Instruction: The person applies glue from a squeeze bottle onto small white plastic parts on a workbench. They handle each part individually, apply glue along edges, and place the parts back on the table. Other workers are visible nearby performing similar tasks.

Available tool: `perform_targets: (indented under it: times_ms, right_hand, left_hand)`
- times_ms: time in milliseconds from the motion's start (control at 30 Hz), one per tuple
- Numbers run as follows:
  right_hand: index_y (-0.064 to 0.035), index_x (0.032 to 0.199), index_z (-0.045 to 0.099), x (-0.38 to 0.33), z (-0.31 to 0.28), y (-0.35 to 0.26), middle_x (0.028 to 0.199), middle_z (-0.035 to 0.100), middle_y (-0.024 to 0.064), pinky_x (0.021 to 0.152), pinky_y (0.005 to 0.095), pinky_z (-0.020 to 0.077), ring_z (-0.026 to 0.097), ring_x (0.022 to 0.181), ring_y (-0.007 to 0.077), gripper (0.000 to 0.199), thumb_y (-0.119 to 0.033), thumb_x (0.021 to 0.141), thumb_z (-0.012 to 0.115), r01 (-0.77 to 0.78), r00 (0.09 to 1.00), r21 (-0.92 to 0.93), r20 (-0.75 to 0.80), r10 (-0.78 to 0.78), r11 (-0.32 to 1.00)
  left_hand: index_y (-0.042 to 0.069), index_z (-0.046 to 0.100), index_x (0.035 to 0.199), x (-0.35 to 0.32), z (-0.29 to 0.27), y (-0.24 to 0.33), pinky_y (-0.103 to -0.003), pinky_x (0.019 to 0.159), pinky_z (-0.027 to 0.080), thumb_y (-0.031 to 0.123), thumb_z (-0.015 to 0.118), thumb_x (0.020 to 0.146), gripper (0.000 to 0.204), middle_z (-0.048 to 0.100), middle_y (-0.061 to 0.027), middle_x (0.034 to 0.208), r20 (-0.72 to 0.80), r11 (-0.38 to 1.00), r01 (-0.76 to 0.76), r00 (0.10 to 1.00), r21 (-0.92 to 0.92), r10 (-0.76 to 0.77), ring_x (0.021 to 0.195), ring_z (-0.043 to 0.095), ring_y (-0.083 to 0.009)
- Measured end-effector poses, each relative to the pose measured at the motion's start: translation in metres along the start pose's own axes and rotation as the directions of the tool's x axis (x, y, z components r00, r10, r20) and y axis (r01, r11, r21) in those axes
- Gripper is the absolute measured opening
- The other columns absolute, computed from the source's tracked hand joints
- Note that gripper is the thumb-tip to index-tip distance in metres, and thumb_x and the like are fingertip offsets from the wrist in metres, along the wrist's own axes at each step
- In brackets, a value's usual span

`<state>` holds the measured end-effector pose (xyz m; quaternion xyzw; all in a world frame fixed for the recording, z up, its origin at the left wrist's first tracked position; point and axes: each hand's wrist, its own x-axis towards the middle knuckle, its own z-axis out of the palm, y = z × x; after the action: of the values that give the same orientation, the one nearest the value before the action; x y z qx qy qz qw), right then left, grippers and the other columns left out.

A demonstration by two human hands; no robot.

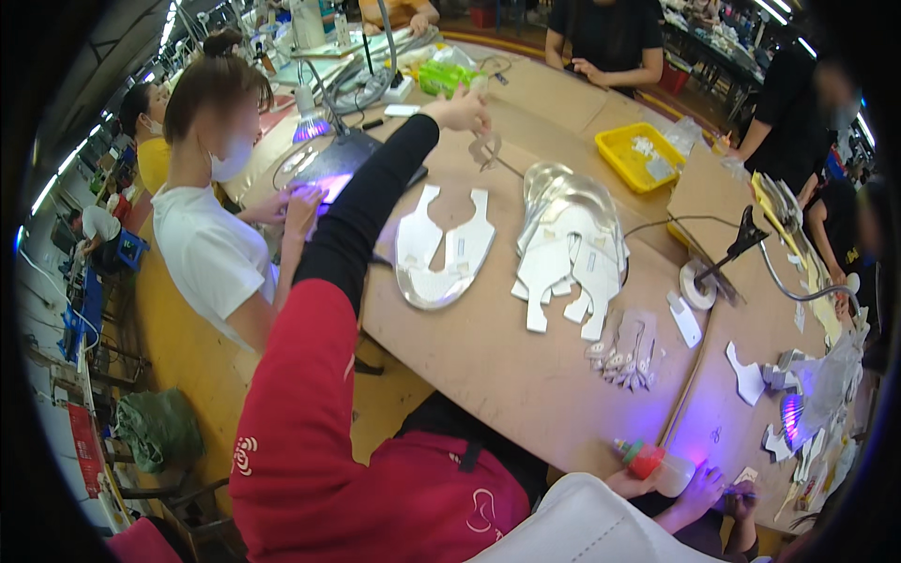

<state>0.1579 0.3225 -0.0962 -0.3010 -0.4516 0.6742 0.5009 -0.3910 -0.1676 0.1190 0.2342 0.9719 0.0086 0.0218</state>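
Note:
My left arm, in a red garment with a black sleeve, reaches far across the table. Its hand [458, 110] is closed on a small curved greyish piece [484, 150] that dangles below the fingers. Nearer me lies a white horseshoe-shaped cut piece [447, 246] with a shiny rounded end. To its right is a pile of similar pieces [572, 235], overlapping. Low at the right, partly hidden by something white close to the camera, my right hand [631, 484] grips a clear squeeze bottle [672, 474] with a red-and-green top. Its tip points up and left.
Small grey pieces [627, 352] and a white tag-like piece [684, 319] lie nearby. A yellow tray [638, 155] stands farther back. Lit lamps [793, 420] and a bent lamp arm [741, 235] edge the workspace. A co-worker [211, 225] sits left; another's hands [699, 493] work beside the bottle.

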Motion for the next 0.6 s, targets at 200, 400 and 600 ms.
perform_targets:
  times_ms: [200,400,600]
  right_hand:
    - [0.0009,0.128,0.056,0.010,0.000,-0.005,0.119,0.063,0.0126,0.096,0.0424,0.0498,0.062,0.109,0.0258,0.051,-0.037,0.094,0.060,0.016,0.999,-0.057,-0.038,-0.019,0.998]
    - [0.0003,0.128,0.055,0.015,0.004,-0.006,0.120,0.063,0.0126,0.097,0.0427,0.0497,0.061,0.110,0.0259,0.051,-0.036,0.094,0.060,0.024,0.997,-0.102,-0.065,-0.031,0.994]
    - [-0.0002,0.129,0.055,0.018,0.009,-0.004,0.121,0.062,0.0127,0.097,0.0431,0.0496,0.061,0.111,0.0261,0.050,-0.035,0.093,0.061,0.040,0.996,-0.116,-0.071,-0.049,0.992]
  left_hand:
    - [0.008,0.075,0.111,0.036,0.058,-0.071,-0.030,0.092,0.045,0.036,0.072,0.091,0.034,0.074,-0.0038,0.100,0.055,0.679,0.106,0.994,-0.726,-0.096,0.097,0.063,-0.0147]
    - [0.011,0.073,0.118,0.028,0.109,-0.101,-0.039,0.102,0.041,0.031,0.069,0.092,0.032,0.067,-0.0087,0.120,0.172,0.578,0.433,0.876,-0.692,-0.450,0.116,0.058,-0.0225]
    - [0.015,0.068,0.124,0.010,0.150,-0.086,-0.051,0.111,0.033,0.027,0.063,0.092,0.035,0.054,-0.0123,0.140,-0.024,0.581,0.756,0.604,-0.301,-0.797,0.134,0.045,-0.0301]
